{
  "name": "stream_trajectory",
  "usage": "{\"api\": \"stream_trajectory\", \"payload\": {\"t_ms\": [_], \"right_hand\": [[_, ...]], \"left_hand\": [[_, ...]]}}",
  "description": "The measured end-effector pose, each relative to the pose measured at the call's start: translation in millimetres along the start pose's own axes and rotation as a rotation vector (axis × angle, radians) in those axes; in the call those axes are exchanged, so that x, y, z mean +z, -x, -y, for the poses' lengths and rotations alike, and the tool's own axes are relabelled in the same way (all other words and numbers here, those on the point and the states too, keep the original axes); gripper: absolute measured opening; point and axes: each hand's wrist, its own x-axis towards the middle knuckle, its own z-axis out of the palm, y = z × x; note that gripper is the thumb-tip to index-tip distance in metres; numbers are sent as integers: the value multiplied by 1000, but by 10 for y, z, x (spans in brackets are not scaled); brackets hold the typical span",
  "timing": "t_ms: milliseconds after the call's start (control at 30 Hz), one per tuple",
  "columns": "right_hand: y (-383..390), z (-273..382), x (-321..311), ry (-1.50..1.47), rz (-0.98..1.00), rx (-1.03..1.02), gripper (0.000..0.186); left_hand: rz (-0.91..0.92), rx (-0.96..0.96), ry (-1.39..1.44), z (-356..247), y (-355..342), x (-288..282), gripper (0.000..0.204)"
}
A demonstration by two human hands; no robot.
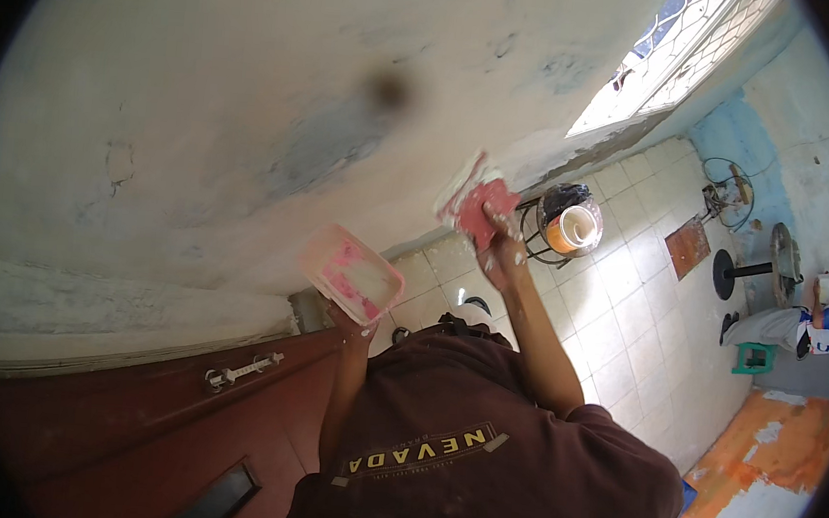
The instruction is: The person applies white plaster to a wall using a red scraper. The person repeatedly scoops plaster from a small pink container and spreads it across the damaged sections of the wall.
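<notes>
My left hand [355,324] grips a pink plastic tub [381,281] from beneath. White putty lies inside it, and pink shows through on its walls. My right hand [500,256] is closed round a red-pink putty spreader [483,216], its blade edge loaded with white putty. White smears mark the fingers of that hand. The spreader is raised near the pale wall [219,146], which has grey patches and cracks; whether the blade touches it I cannot tell.
An orange-and-white bucket [573,230] stands on a stool [533,231] by the wall. A barred window [659,64] is at upper right, a brown door [177,425] at lower left. Beyond the tiled floor [618,275] are a round table [784,265], a green stool [754,359] and another person [779,329].
</notes>
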Motion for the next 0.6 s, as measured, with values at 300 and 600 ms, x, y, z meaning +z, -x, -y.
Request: {"api": "stream_trajectory", "payload": {"t_ms": [300,600], "right_hand": [[-844,-174,-659,181,-19,-211,26],[-1333,-341,-541,328,-44,-305,19]], "left_hand": [[-31,-10,471,455,107,-394,58],[-38,163,506,1004,177,-583,59]]}}
